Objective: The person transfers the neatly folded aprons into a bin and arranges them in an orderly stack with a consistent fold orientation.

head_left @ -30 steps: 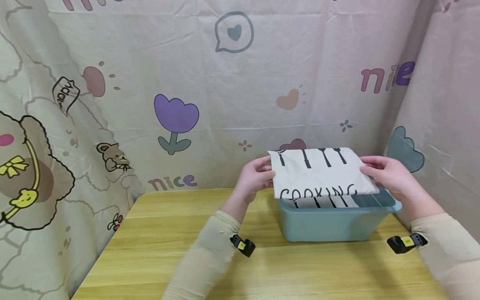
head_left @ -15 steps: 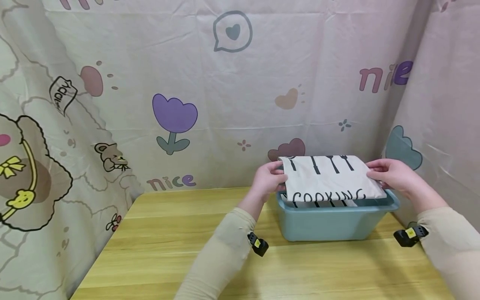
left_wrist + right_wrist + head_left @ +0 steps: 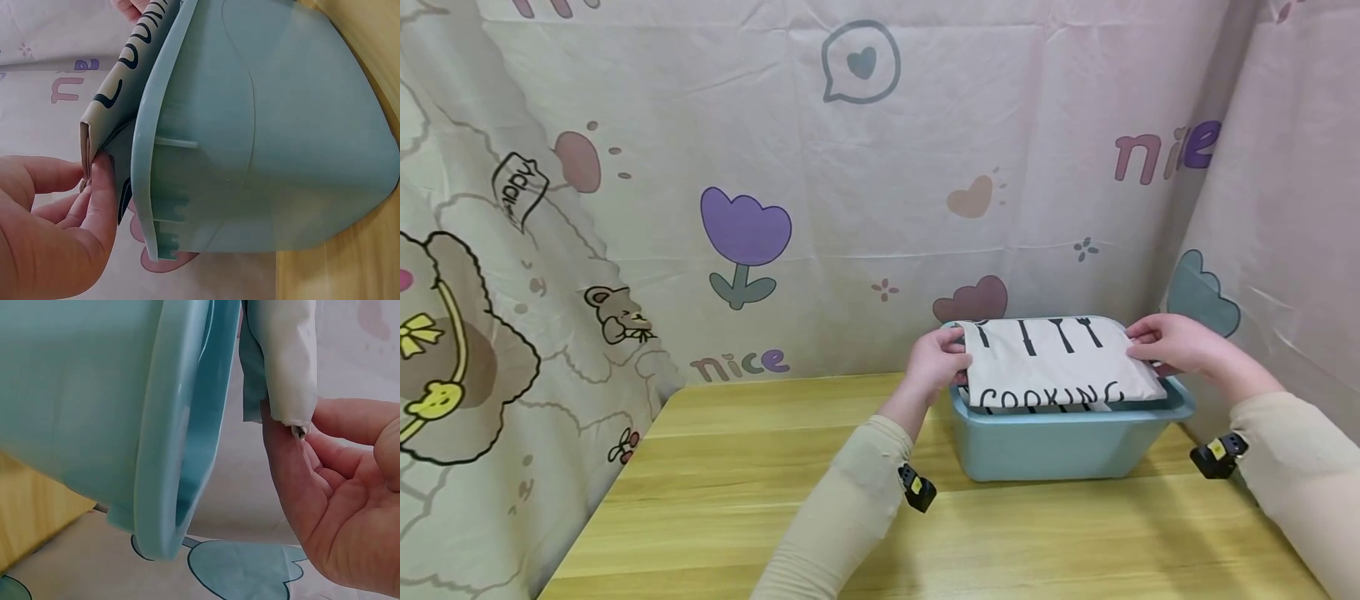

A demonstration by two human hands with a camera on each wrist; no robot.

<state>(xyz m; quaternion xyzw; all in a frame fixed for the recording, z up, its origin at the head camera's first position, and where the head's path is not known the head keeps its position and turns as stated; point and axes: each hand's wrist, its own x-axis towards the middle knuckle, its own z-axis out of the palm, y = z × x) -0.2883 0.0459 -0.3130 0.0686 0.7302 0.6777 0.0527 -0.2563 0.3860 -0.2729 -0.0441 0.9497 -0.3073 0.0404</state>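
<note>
A folded white cloth (image 3: 1060,362), printed with black utensils and the word COOKING, lies level over the opening of a blue-green plastic bin (image 3: 1067,450). My left hand (image 3: 934,362) pinches its left edge between thumb and fingers, and the left wrist view shows the folded layers of the cloth (image 3: 119,87) in that grip. At the opposite edge my right hand (image 3: 1180,343) pinches the cloth's corner. In the right wrist view, this end of the cloth (image 3: 290,362) stands just above the bin's rim (image 3: 156,456). Beneath it, a strip of similar printed cloth (image 3: 1097,407) shows inside the bin.
The bin stands on a wooden table (image 3: 760,483), toward its back right. A printed curtain (image 3: 865,167) hangs behind the table and along both sides. Each sleeve carries a small black wrist camera, such as the left one (image 3: 917,488).
The cloth has come down and slightly to the right, from above the bin to its rim, with both hands holding it throughout. The strip of cloth beneath is now mostly covered.
</note>
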